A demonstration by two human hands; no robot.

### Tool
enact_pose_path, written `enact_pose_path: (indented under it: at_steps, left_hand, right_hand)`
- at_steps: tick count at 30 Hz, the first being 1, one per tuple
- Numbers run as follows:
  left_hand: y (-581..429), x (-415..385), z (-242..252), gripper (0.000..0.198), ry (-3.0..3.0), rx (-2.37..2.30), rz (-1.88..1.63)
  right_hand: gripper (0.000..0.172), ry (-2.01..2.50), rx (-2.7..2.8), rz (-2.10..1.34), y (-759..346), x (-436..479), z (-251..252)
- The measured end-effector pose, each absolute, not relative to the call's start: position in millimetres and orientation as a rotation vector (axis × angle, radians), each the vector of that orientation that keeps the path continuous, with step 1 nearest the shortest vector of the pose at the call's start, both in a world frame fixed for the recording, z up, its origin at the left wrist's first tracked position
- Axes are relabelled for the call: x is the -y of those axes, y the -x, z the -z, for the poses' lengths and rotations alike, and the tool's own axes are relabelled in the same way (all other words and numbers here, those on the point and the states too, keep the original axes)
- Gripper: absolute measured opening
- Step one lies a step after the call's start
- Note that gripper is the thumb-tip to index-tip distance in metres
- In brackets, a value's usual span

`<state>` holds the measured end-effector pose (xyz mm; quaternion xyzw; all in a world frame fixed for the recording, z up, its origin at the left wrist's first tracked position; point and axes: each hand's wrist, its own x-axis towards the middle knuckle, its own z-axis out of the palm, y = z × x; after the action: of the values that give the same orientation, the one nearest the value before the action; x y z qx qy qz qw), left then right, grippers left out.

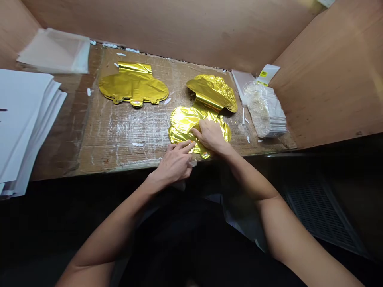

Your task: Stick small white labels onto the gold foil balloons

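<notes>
A flat gold foil balloon [182, 117] with a wavy outline lies at the table's front edge, below both hands. My right hand [212, 135] presses on its crinkled middle, fingers bent and closed on the foil, thumb pointing left. At the balloon's near left edge is my left hand [176, 161]; two fingertips touch the foil while the other fingers curl under. A bit of whitish material shows beneath that hand, and what its curled fingers hold is hidden. Right behind, more gold foil balloons [212, 89] lie partly folded. Another stack of foil balloons [134, 85] rests back left.
White sheets [24, 115] are piled at the left, with clear plastic sleeves [56, 52] behind them. To the right sits a plastic-wrapped bundle [266, 111] beside a white card [268, 73]. Wooden panels [179, 28] enclose the cardboard-covered table [101, 147]. White scraps are scattered about.
</notes>
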<state>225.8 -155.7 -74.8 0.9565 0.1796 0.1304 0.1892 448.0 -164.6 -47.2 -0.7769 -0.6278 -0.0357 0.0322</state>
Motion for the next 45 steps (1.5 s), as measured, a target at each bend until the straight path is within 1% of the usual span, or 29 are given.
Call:
enact_pose_path:
  at_steps: [3, 6, 8, 10, 13, 16, 18, 19, 21, 23, 24, 26, 28, 29, 30, 34, 37, 40, 42, 45]
  left_hand:
    - [-225.1, 153.8, 73.4, 0.020, -2.693, -0.505, -0.345]
    - [-222.4, 151.0, 73.8, 0.018, -2.694, -0.444, -0.343]
    - [-220.0, 149.6, 74.1, 0.017, -2.701, -0.402, -0.349]
    - [-218.4, 149.4, 74.0, 0.016, -2.705, -0.397, -0.352]
    - [-218.6, 150.8, 73.0, 0.016, -2.688, -0.435, -0.334]
    - [-220.2, 151.3, 72.2, 0.020, -2.658, -0.459, -0.304]
    - [-220.3, 148.8, 72.1, 0.020, -2.625, -0.445, -0.291]
    - [-219.8, 146.3, 72.0, 0.019, -2.594, -0.427, -0.292]
    - [-217.4, 139.4, 71.6, 0.016, -2.475, -0.369, -0.337]
    - [-213.1, 131.7, 71.2, 0.017, -2.263, -0.339, -0.452]
    - [-210.4, 128.7, 71.1, 0.019, -2.123, -0.352, -0.519]
    - [-204.6, 126.0, 71.3, 0.027, -1.816, -0.435, -0.615]
    - [-199.8, 128.9, 71.6, 0.031, -1.544, -0.567, -0.643]
    - [-198.3, 132.2, 71.4, 0.032, -1.447, -0.626, -0.646]
    - [-197.4, 136.5, 71.0, 0.033, -1.378, -0.675, -0.652]
    - [-199.4, 157.0, 65.4, 0.032, -1.268, -0.729, -0.693]
    - [-202.3, 170.5, 59.1, 0.028, -1.306, -0.725, -0.706]
    - [-203.3, 179.9, 52.5, 0.020, -1.426, -0.704, -0.754]
    - [-203.2, 184.2, 47.9, 0.015, -1.508, -0.696, -0.780]
    - [-203.1, 188.2, 41.6, 0.015, -1.606, -0.693, -0.799]
  right_hand:
    - [0.039, 2.272, 1.975, 0.016, -456.3, 165.8, 52.8]
    - [0.029, 2.009, 2.103, -0.249, -467.4, 163.9, 52.6]
    - [0.029, 1.883, 2.107, -0.446, -472.1, 161.8, 50.5]
    - [0.031, 1.829, 2.014, -0.574, -473.9, 159.7, 46.6]
    - [0.031, 1.725, 1.918, -0.697, -479.5, 152.1, 33.5]
    - [0.028, 1.635, 1.961, -0.812, -507.4, 127.1, 4.2]
    - [0.028, 1.732, 1.969, -0.766, -542.5, 100.5, -24.8]
    - [0.034, 1.869, 1.912, -0.627, -562.6, 87.0, -40.5]
    - [0.064, 2.147, 1.663, -0.111, -597.8, 67.7, -69.6]
    - [0.069, 2.171, 1.501, 0.207, -611.6, 66.8, -87.8]
    - [0.068, 2.114, 1.491, 0.303, -606.7, 74.9, -90.6]
    - [0.058, 1.917, 1.631, 0.337, -574.5, 107.1, -81.4]
    - [0.042, 1.652, 1.955, 0.044, -524.2, 152.7, -56.5]
    - [0.035, 1.530, 2.088, -0.088, -498.1, 176.3, -41.2]
    - [0.032, 1.429, 2.167, -0.149, -474.1, 198.0, -26.1]
    - [0.018, 1.370, 2.181, 0.074, -418.7, 246.8, 14.7]
    - [0.013, 1.375, 2.185, 0.176, -413.7, 251.0, 21.9]
    - [0.013, 1.356, 2.227, 0.219, -415.0, 251.2, 19.1]
    - [0.016, 1.373, 2.249, 0.209, -413.1, 253.8, 16.2]
    - [0.019, 1.419, 2.225, 0.093, -408.2, 258.5, 13.1]
